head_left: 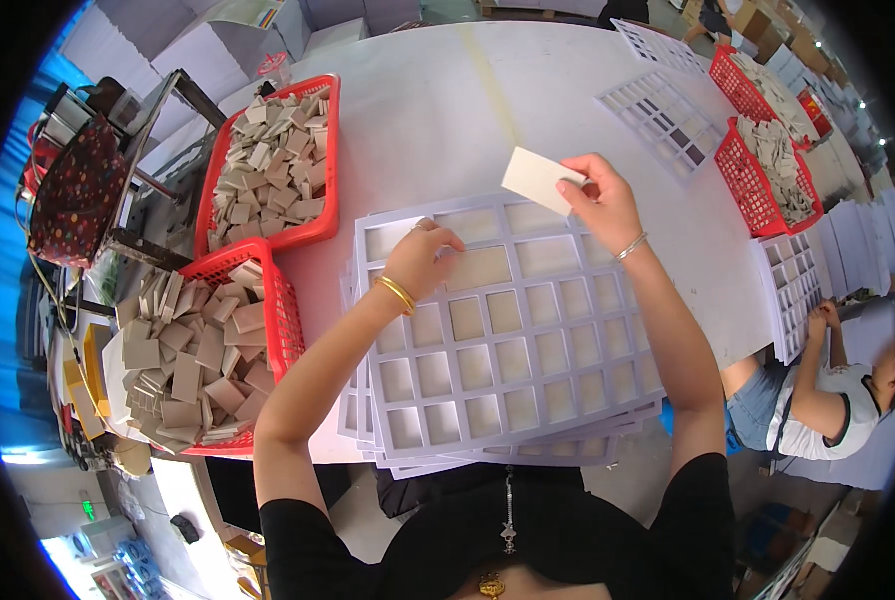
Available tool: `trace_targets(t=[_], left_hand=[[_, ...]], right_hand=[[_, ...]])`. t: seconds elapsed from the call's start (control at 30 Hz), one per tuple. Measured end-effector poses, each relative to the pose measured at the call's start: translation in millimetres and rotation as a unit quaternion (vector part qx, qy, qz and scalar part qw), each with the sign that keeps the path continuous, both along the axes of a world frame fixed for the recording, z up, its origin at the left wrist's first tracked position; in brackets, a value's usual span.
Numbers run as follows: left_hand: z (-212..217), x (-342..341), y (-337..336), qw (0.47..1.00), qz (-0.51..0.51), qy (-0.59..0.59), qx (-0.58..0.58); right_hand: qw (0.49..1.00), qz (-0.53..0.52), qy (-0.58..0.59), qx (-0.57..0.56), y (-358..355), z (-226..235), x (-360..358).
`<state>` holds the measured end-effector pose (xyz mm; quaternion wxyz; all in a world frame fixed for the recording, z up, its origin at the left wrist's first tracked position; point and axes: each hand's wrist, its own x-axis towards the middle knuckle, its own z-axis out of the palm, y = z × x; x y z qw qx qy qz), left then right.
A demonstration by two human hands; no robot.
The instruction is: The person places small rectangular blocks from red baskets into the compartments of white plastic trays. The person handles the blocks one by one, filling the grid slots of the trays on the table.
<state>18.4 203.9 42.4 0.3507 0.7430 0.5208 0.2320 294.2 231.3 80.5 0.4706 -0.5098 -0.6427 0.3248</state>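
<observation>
- The frame is a white grid of square holes. It lies on top of a pile, just in front of the person.
- The left hand presses a beige tile into a hole near the frame's far left corner. Its fingers lie flat, not gripping. Push flat and even, I think.
- The right hand pinches a pale card over the frame's far edge.
- Two red baskets of tiles sit left of the frame.

matt beige tile; pale matt card-like grid tray; red plastic mesh basket.
</observation>
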Motion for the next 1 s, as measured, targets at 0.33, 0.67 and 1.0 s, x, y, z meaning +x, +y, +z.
trace_targets(t=[0.33, 0.67, 1.0], left_hand=[[1, -5, -32, 0.938, -0.143, 0.15, 0.277], [-4, -138, 14, 0.959, 0.155, 0.105, 0.212], [-51, -233, 149, 0.936, 0.167, 0.307, 0.039]], right_hand=[[0.981, 0.133, -0.07, -0.12, 34, -33, -53], [0.958, 0.16, -0.236, -0.014, 31, -53, -73], [0.91, 0.215, -0.346, 0.08, 18, -40, -75]])
